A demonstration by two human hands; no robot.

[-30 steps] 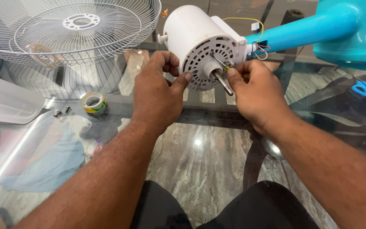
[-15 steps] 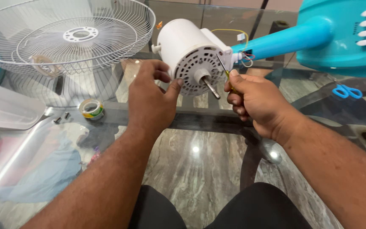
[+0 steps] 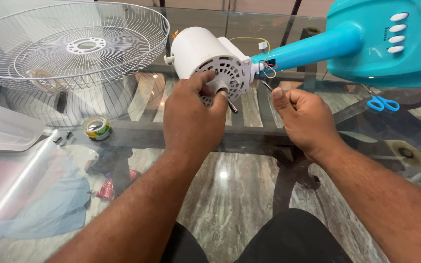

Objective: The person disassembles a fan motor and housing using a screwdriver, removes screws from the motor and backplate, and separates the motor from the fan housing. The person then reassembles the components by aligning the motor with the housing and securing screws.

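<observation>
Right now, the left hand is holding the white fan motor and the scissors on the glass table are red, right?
Not quite. The head view shows the scissors are blue, not red. The left hand does hold the white fan motor, on the glass table.

Glass-topped table [image 3: 35,195] over glossy marble floor [image 3: 230,234] — brightly lit.

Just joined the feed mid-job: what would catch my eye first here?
The white fan motor lying on the glass table at centre, the left hand gripping its front by the shaft. The right hand is curled just right of it. The white wire fan guard lies far left.
</observation>
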